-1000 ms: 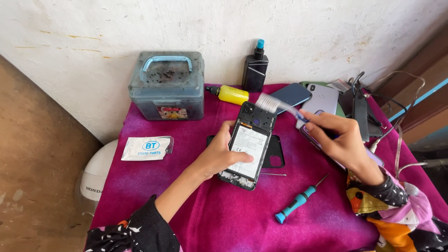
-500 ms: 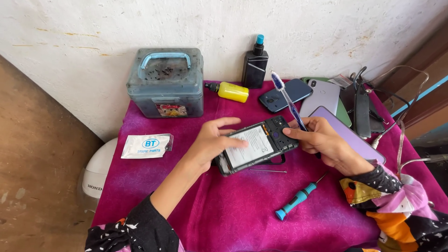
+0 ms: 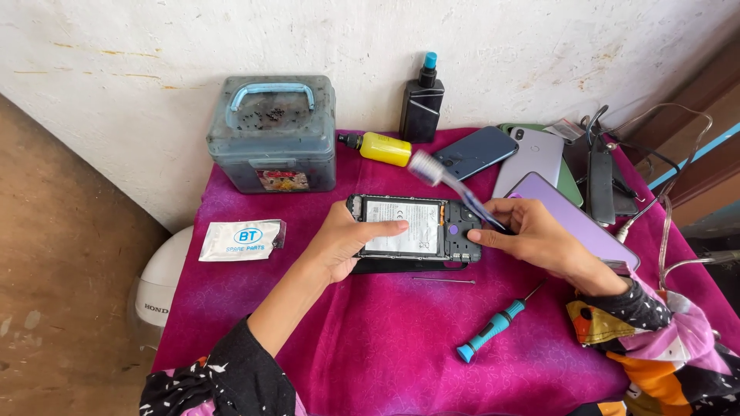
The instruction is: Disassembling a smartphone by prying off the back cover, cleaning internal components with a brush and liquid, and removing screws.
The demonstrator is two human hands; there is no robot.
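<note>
Your left hand (image 3: 339, 245) lies over the opened phone (image 3: 416, 231), grip closed on it: thumb stretched across the pale battery face, fingers curled under the near edge. The phone rests on the magenta cloth (image 3: 370, 347) that covers the bench, its long axis running left to right across your view, the dark circuit end pointing toward your right side. Your right hand (image 3: 539, 239) sits just beside that circuit end, grip closed on a toothbrush (image 3: 455, 189). The brush handle slants up and away to your left, so the blurred bristle head hangs above the far edge of the phone, apart from it. The right hand is the nearer one to the exposed board; the left hand covers the battery half.

The phone body is rigid black plastic with a smooth white label panel. The cloth is soft, napped and creased. Near you on the cloth lie a thin metal pin (image 3: 443, 280) and a small screwdriver (image 3: 493, 327) with a ribbed teal handle, both apart from the phone. Beyond it stand a grey-blue plastic box (image 3: 271, 139) with a carry handle, a yellow bottle (image 3: 381, 148) on its side and a black spray bottle (image 3: 421, 104), upright.
</note>
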